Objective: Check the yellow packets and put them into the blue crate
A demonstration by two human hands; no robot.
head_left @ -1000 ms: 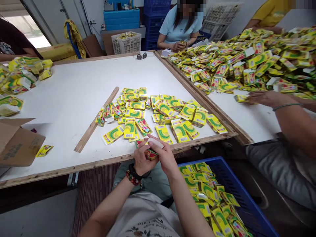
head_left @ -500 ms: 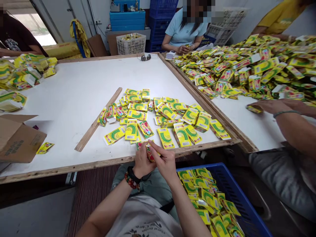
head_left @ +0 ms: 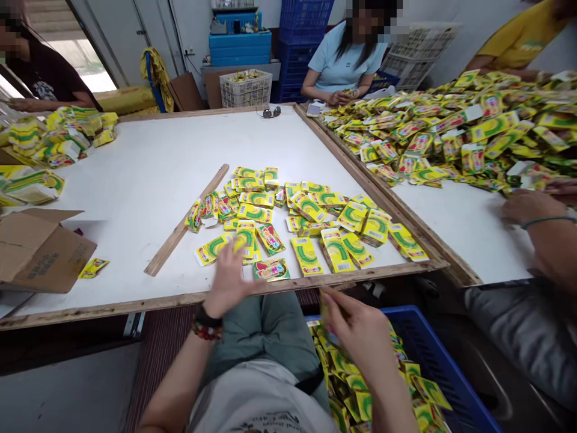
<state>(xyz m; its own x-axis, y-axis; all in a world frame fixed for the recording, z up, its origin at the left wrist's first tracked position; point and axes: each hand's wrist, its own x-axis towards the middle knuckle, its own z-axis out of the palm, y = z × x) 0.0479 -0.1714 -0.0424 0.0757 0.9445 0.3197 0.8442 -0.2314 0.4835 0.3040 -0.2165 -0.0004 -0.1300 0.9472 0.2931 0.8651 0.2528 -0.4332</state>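
Note:
My left hand (head_left: 229, 276), slightly blurred, reaches over the table edge with its fingers spread. Its fingertips are at a small yellow carton (head_left: 246, 230) among several alike; whether they touch it I cannot tell. To the right of that hand lies a carton with its red and green face up (head_left: 271, 270). My right hand (head_left: 360, 328) is closed on a small yellow-green carton (head_left: 325, 313), mostly hidden by the fingers. It hangs over a blue plastic crate (head_left: 466, 376) heaped with similar cartons, below the table's front edge.
A wooden strip (head_left: 187, 219) lies left of the cartons on the white table (head_left: 157, 156). An open cardboard box (head_left: 47, 258) and a heap of packs (head_left: 67, 135) are at the left. A large pile (head_left: 451, 132) covers the right-hand table, where a co-worker's hand (head_left: 525, 207) works. Other people sit around.
My hands, together at the table edge before, have parted. The left has moved left and forward to the cartons; the right has moved right and down over the crate with a carton.

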